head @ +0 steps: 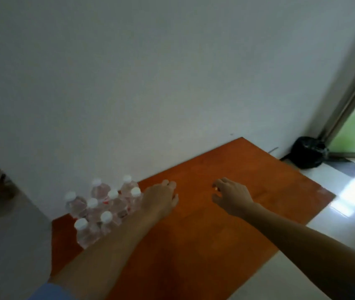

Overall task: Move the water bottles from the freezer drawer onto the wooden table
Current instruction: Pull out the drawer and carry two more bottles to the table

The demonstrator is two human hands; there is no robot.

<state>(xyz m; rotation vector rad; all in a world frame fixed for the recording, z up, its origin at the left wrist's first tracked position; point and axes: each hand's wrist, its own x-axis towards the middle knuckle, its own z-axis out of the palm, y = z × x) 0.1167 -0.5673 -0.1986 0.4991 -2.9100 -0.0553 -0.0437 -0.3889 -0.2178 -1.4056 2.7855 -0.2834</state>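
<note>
Seen from the head camera, a cluster of clear water bottles (103, 211) with white caps stands upright on the wooden table (215, 224), crowded at its far left corner close to the white wall (172, 72). Eight caps can be counted, though the picture is blurred. Both bare forearms reach out over the table. The left hand (161, 199) hangs just beside the right edge of the bottles, fingers loosely curled and holding nothing; whether it touches the nearest bottle cannot be told. The right hand (230, 197) is spread over the bare middle of the table, fingers apart and empty. A black bag (308, 151) sits on the floor in the far right corner.
</note>
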